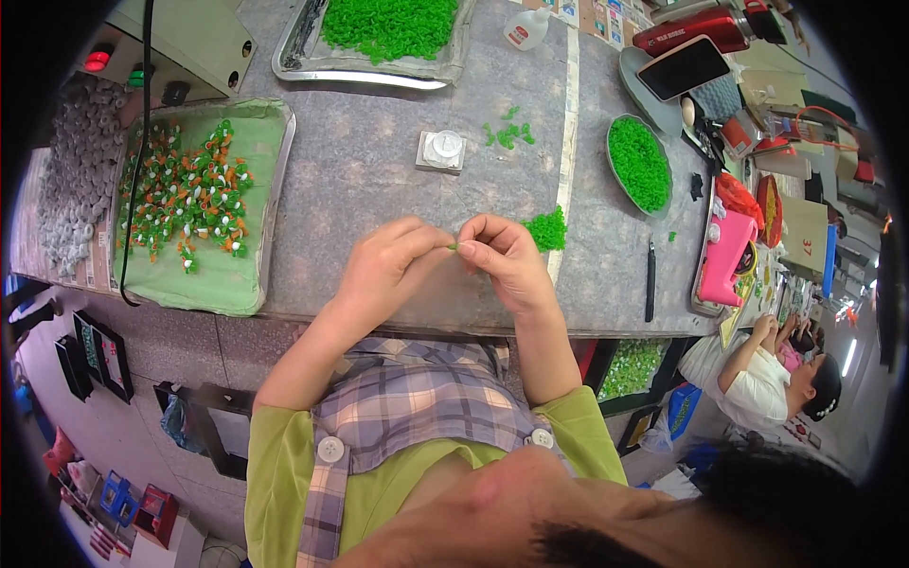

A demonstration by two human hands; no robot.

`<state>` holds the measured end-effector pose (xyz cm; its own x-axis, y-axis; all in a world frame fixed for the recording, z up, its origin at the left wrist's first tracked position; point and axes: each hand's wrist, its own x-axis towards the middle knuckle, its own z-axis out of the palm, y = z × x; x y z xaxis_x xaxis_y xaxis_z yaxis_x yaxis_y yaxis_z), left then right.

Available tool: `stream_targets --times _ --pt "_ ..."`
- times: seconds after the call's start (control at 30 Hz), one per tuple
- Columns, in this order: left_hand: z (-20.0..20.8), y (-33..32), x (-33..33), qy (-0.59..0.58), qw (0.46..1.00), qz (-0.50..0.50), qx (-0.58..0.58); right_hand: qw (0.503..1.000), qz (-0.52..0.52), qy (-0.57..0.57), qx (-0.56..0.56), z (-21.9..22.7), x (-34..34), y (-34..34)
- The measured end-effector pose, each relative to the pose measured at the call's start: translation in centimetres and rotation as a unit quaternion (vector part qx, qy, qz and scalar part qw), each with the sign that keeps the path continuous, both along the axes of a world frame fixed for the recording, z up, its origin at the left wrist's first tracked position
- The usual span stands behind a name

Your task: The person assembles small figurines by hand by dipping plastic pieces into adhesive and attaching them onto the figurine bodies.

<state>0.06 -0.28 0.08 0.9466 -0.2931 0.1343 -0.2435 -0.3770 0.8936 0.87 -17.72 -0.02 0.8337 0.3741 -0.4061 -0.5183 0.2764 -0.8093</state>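
Above the near edge of the table, my left hand [390, 257] and my right hand [508, 263] meet fingertip to fingertip. Between them they pinch a small green plastic piece [454, 247], mostly covered by the fingers. Just past my right hand lies a small heap of green pieces [546, 229], partly hidden by it. Farther off, a few loose green pieces [510, 133] are scattered on the grey tabletop. A round white item on a small square block [441, 150] stands beyond my hands.
At left, a green-lined tray [268, 254] holds green, orange and white pieces. A metal tray [383, 79] of green pieces is at the back, near a white bottle [526, 29]. At right are a bowl [614, 168], black pen-like tool [650, 282], phone [684, 68] and seated person [757, 374].
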Motion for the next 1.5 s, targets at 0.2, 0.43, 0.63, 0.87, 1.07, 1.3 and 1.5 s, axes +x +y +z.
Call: stream_targets --times 0.2,0.43,0.63,0.87,1.07,1.3,1.5 --pt "0.2 -0.1 0.3 0.02 0.999 0.031 0.0 0.997 -0.036 -0.055 -0.035 -0.1 2.4 -0.6" --pt "-0.9 0.7 0.4 -0.043 0.997 -0.004 0.062 0.994 -0.074 -0.057 -0.062 -0.6 7.5 0.4" --pt "-1.1 1.3 0.2 -0.06 0.991 -0.029 0.113 0.994 -0.073 -0.058 -0.059 -1.6 7.9 1.1" --pt "-0.9 1.9 0.3 -0.012 0.997 -0.005 0.082 0.994 -0.081 -0.05 -0.055 -1.5 7.8 1.2" --pt "-1.2 1.0 0.0 -0.063 0.982 0.036 0.174 0.994 -0.095 -0.035 -0.041 -1.4 7.9 1.2" --pt "0.0 1.1 0.1 0.072 0.995 0.073 0.003 0.994 -0.086 -0.045 -0.045 -1.5 7.8 1.1" --pt "-0.2 0.8 -0.1 0.169 0.959 0.096 -0.206 0.995 -0.079 -0.053 -0.03 -0.7 7.1 0.9"
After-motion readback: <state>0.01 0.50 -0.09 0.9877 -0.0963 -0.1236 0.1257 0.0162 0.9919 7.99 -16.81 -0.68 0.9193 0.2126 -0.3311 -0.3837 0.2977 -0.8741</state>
